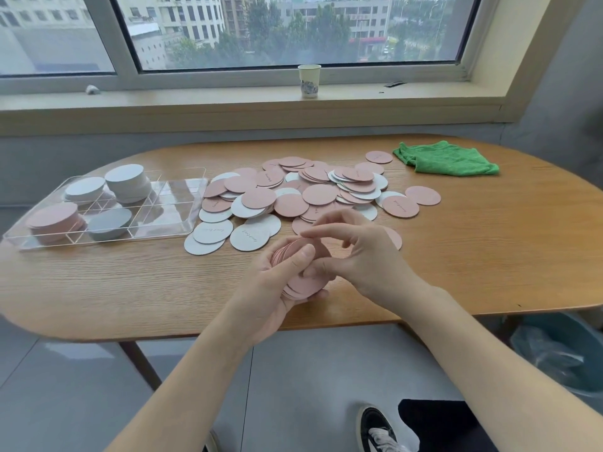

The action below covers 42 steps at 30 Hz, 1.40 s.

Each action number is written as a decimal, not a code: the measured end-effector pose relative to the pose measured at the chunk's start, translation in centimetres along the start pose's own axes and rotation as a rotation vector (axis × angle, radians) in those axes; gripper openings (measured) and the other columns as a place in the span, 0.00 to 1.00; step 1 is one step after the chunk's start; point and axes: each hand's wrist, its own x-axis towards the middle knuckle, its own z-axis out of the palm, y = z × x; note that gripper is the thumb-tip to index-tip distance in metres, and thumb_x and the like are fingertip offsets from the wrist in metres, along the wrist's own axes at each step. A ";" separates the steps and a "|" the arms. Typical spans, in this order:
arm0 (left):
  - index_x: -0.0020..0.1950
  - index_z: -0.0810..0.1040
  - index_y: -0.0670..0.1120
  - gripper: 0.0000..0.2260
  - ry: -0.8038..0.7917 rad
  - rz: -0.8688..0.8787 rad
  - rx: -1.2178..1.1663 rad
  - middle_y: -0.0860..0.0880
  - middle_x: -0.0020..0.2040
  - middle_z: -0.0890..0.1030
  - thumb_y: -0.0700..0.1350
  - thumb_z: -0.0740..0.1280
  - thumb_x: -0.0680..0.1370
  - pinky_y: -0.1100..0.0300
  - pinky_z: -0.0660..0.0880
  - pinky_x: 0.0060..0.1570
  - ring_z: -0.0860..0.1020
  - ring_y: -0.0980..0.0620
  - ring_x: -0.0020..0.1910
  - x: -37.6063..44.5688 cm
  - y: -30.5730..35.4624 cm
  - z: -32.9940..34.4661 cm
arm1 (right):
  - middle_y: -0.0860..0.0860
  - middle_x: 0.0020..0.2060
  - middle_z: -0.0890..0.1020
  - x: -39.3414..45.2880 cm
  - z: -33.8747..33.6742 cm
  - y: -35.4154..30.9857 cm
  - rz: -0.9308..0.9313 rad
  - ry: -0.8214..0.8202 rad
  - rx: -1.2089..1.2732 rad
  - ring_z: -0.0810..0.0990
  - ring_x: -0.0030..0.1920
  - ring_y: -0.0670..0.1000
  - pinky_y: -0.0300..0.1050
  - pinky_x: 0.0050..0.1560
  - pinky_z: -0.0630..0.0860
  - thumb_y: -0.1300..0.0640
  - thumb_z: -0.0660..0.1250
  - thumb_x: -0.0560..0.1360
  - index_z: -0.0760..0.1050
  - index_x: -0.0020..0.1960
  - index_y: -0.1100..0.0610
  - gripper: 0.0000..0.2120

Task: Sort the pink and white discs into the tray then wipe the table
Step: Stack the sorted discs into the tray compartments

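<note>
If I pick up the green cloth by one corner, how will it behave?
The green cloth lies crumpled in soft folds, so it will probably hang limp. It looks thin, thus likely light. Its fuzzy surface should grip, not slip.

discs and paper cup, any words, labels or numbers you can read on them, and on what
No text here can be read.
Round pink card discs: small dark script, too blurred.
Round white card discs: faint script, too blurred.
White paper cup on the windowsill: grey printed pattern, no legible words.
Red shop sign outside the window: too small.
</note>
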 end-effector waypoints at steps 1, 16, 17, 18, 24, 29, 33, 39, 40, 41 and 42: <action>0.66 0.76 0.40 0.19 -0.006 -0.002 -0.005 0.40 0.51 0.83 0.43 0.70 0.77 0.50 0.82 0.40 0.85 0.41 0.47 0.0 0.0 -0.1 | 0.46 0.53 0.78 0.0 -0.2 0.2 -0.005 0.014 -0.021 0.74 0.55 0.40 0.28 0.53 0.67 0.56 0.83 0.63 0.85 0.57 0.50 0.23; 0.57 0.82 0.46 0.14 -0.018 0.012 0.006 0.36 0.56 0.83 0.36 0.70 0.73 0.53 0.75 0.37 0.83 0.39 0.48 0.1 0.2 -0.2 | 0.46 0.53 0.79 0.5 -7.5 5.1 0.412 0.033 -0.487 0.75 0.50 0.45 0.40 0.54 0.67 0.42 0.80 0.66 0.81 0.63 0.52 0.29; 0.57 0.81 0.46 0.14 -0.013 0.010 0.005 0.36 0.55 0.83 0.35 0.70 0.72 0.53 0.76 0.36 0.83 0.39 0.48 0.1 0.2 -0.2 | 0.46 0.52 0.77 0.5 -7.4 5.0 0.414 0.010 -0.506 0.74 0.51 0.46 0.40 0.55 0.67 0.41 0.80 0.65 0.80 0.64 0.51 0.31; 0.56 0.81 0.45 0.15 -0.010 0.008 0.002 0.35 0.55 0.83 0.34 0.69 0.72 0.53 0.77 0.35 0.83 0.38 0.48 0.1 0.2 -0.2 | 0.45 0.51 0.76 0.6 -7.3 5.1 0.414 -0.001 -0.514 0.73 0.53 0.46 0.40 0.55 0.67 0.41 0.81 0.64 0.79 0.65 0.51 0.33; 0.56 0.80 0.44 0.15 -0.021 0.003 0.002 0.35 0.54 0.83 0.33 0.71 0.71 0.54 0.79 0.33 0.83 0.37 0.48 -0.1 0.3 -0.1 | 0.46 0.54 0.76 1.7 -7.1 5.3 0.490 -0.021 -0.441 0.74 0.56 0.48 0.42 0.55 0.68 0.43 0.85 0.59 0.77 0.65 0.49 0.37; 0.57 0.79 0.43 0.15 -0.010 0.010 0.012 0.35 0.53 0.83 0.35 0.74 0.71 0.55 0.78 0.31 0.83 0.39 0.45 -0.1 0.3 0.0 | 0.43 0.46 0.77 1.6 -7.2 5.2 0.476 -0.009 -0.417 0.75 0.47 0.45 0.39 0.44 0.70 0.47 0.83 0.63 0.78 0.53 0.49 0.23; 0.57 0.79 0.43 0.17 0.006 0.013 0.025 0.36 0.53 0.83 0.36 0.76 0.70 0.55 0.77 0.32 0.82 0.39 0.45 0.0 0.3 0.2 | 0.41 0.33 0.80 1.2 -7.5 4.9 0.423 0.033 -0.239 0.74 0.35 0.42 0.32 0.35 0.67 0.51 0.80 0.70 0.83 0.42 0.50 0.07; 0.57 0.80 0.44 0.18 0.013 0.014 0.015 0.37 0.51 0.83 0.36 0.78 0.69 0.55 0.78 0.32 0.83 0.39 0.45 0.1 0.1 0.2 | 0.52 0.33 0.76 0.9 -7.4 2.4 0.311 0.004 0.349 0.66 0.31 0.46 0.36 0.31 0.64 0.50 0.80 0.64 0.83 0.43 0.58 0.14; 0.57 0.81 0.44 0.19 0.005 0.017 0.018 0.37 0.49 0.83 0.36 0.79 0.68 0.55 0.78 0.32 0.82 0.39 0.45 0.0 0.1 0.2 | 0.54 0.33 0.74 0.8 -7.0 1.8 0.283 -0.019 0.434 0.65 0.31 0.47 0.37 0.29 0.62 0.50 0.79 0.64 0.83 0.42 0.58 0.13; 0.57 0.81 0.45 0.20 -0.004 0.020 0.021 0.38 0.48 0.83 0.38 0.81 0.67 0.55 0.78 0.33 0.82 0.40 0.45 0.0 0.1 0.2 | 0.56 0.34 0.73 0.8 -6.6 1.3 0.261 -0.045 0.502 0.64 0.30 0.48 0.38 0.28 0.60 0.52 0.79 0.64 0.83 0.41 0.58 0.11; 0.57 0.81 0.44 0.24 -0.008 0.020 0.025 0.39 0.48 0.83 0.40 0.84 0.65 0.54 0.79 0.34 0.81 0.41 0.44 0.0 0.1 0.2 | 0.57 0.34 0.73 0.8 -6.0 0.8 0.244 -0.074 0.530 0.64 0.30 0.48 0.39 0.28 0.59 0.53 0.79 0.65 0.83 0.41 0.59 0.11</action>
